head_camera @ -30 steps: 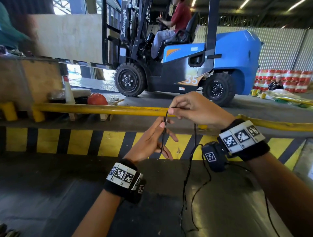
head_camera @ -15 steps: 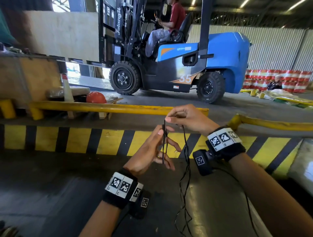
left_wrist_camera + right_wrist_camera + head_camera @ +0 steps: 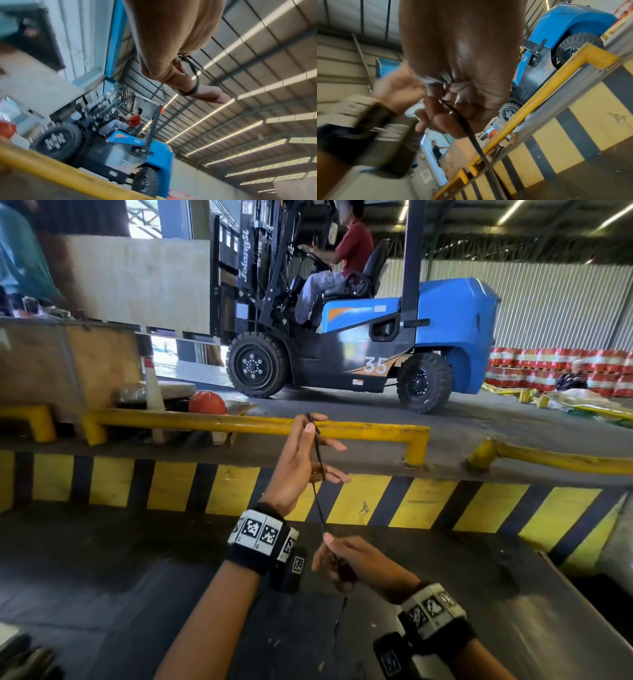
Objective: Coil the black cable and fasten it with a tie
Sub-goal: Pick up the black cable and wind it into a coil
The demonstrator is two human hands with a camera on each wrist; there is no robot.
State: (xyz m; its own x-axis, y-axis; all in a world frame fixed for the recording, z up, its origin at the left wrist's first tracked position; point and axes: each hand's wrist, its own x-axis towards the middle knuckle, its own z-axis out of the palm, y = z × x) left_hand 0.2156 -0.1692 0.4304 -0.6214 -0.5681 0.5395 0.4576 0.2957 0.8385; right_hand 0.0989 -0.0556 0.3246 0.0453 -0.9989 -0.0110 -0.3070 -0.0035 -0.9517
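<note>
slack in the thin black cable (image 3: 318, 505), pinched taut from left hand (image 3: 301, 460) above down to right hand (image 3: 346, 563), could let its loops slip off.

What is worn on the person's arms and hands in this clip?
Both forearms are bare, no sleeves or gloves. Each wrist carries a black band topped with white blocks printed with black square-pattern markers. A small black camera unit bearing a marker hangs under each wrist.
</note>
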